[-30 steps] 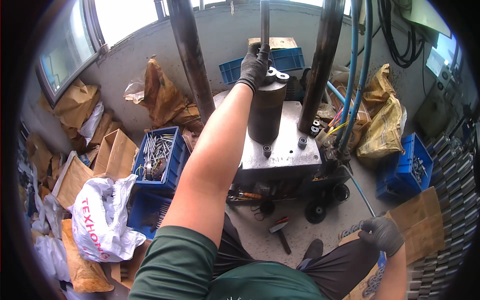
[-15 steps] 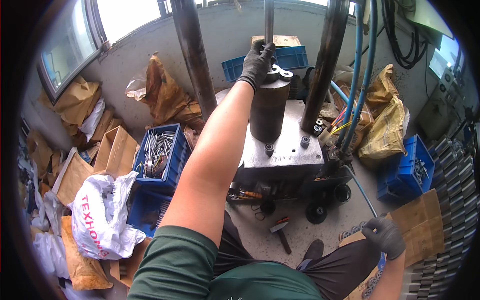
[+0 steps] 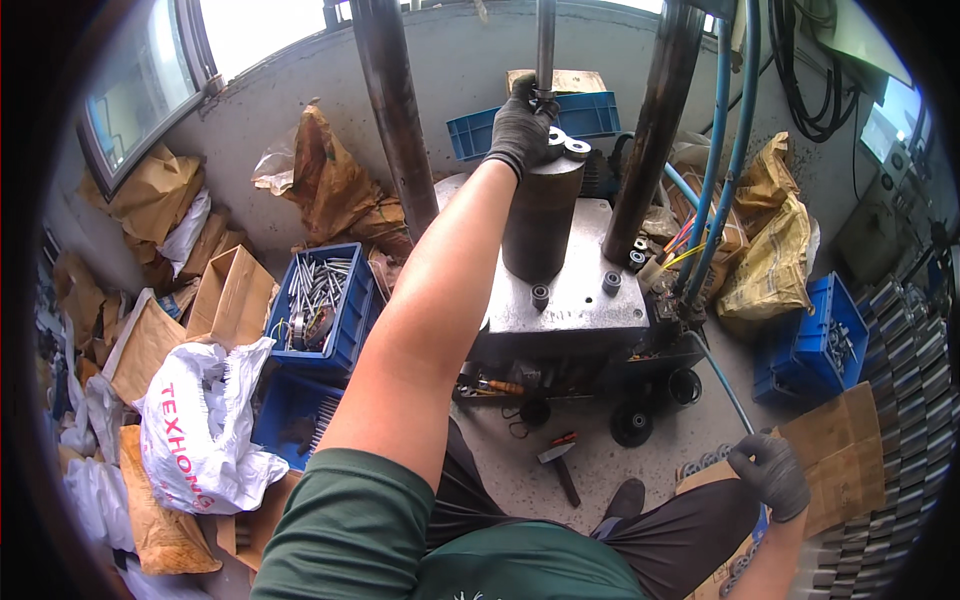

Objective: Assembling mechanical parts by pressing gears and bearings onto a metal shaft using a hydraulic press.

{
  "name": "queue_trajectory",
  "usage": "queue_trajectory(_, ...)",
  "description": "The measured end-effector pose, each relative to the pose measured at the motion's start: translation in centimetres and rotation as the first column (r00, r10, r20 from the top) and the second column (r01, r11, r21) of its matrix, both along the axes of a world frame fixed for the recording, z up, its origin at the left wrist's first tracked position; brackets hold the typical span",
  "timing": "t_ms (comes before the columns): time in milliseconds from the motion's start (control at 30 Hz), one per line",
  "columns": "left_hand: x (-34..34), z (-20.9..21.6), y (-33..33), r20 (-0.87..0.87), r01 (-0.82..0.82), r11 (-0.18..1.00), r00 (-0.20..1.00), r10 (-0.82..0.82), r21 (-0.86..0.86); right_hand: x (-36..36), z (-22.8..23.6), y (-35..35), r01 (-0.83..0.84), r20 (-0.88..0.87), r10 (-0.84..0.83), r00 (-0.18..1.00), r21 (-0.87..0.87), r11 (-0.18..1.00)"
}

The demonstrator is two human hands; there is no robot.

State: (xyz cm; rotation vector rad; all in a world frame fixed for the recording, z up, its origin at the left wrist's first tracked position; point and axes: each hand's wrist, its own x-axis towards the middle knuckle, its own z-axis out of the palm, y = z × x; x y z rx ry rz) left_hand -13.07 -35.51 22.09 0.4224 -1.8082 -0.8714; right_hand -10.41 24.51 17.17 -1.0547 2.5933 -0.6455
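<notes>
My left hand [image 3: 522, 132], in a dark glove, reaches up to the top of a thick upright steel cylinder [image 3: 543, 225]. Its fingers are closed around the lower end of a slim vertical metal rod [image 3: 546, 45]; whatever small part lies within them is mostly hidden. Beside the fingers, a metal ring [image 3: 577, 149] rests on the cylinder's top, with another partly covered by the hand. Low on the right, my gloved right hand [image 3: 772, 474] is closed over the upper end of a thin lever [image 3: 722, 382].
Two dark columns [image 3: 395, 110] [image 3: 655, 130] flank the cylinder on a metal block [image 3: 590, 290]. Blue hoses [image 3: 737, 150] hang at right. A hammer [image 3: 563, 470] lies on the floor. Blue crates [image 3: 345, 305] [image 3: 815, 335], bags and cardboard crowd both sides.
The left hand's fingers have shifted slightly at the rod's lower end, where a small metal collar now shows. My right hand stays on the lever. The view has moved a little.
</notes>
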Motion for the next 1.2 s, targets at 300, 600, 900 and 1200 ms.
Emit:
queue_trajectory(300,1.3,1.2,2.3,0.092,-0.050,0.998,0.995,0.047,0.024,-0.4,-0.3,0.5,-0.018,-0.003,0.018,1.000,-0.006,1.000)
queue_trajectory(600,0.9,1.2,1.9,0.084,-0.029,0.998,0.996,0.025,0.047,-0.9,-1.2,1.2,0.008,-0.012,-0.008,1.000,-0.008,1.000)
queue_trajectory(900,1.4,1.3,2.2,0.106,-0.033,0.999,0.994,0.029,0.032,-0.8,-1.0,1.1,0.006,0.021,-0.006,1.000,-0.029,1.000)
queue_trajectory(1200,1.4,1.1,2.1,0.114,-0.042,0.999,0.993,0.043,-0.010,-1.0,-1.8,1.4,0.038,0.009,-0.037,0.999,-0.081,0.996)
